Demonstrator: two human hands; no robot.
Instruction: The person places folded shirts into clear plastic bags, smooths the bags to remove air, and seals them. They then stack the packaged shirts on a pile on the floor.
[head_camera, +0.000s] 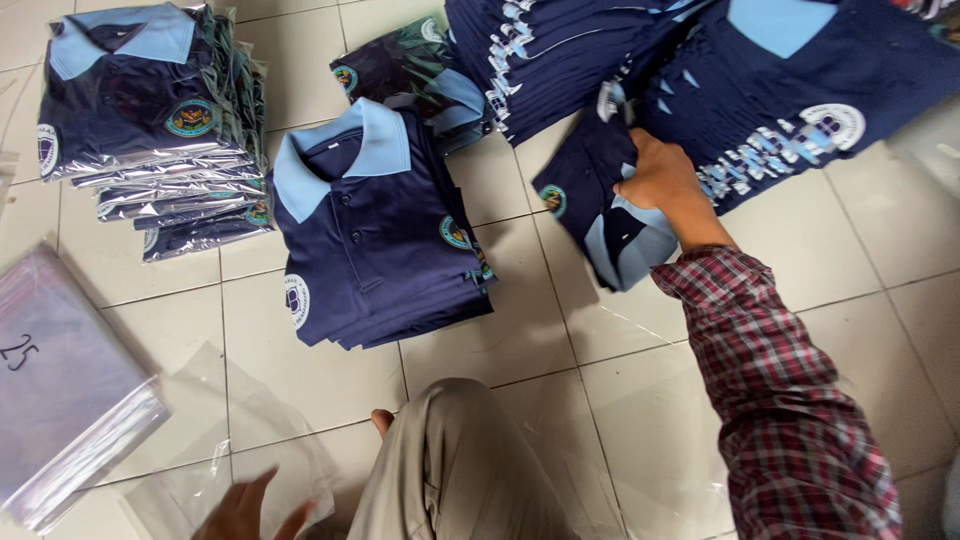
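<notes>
My right hand, in a red plaid sleeve, grips a folded navy polo shirt with a light blue collar and holds it just off the white tiled floor, below a spread pile of navy shirts. My left hand is at the bottom edge with fingers spread, resting on a clear plastic bag lying flat on the tiles. Between the hands, a neat stack of folded navy polo shirts sits on the floor. My knee in khaki trousers is in the foreground.
A stack of bagged navy shirts stands at the top left. A pile of empty clear bags lies at the left edge. One more bagged shirt lies behind the folded stack.
</notes>
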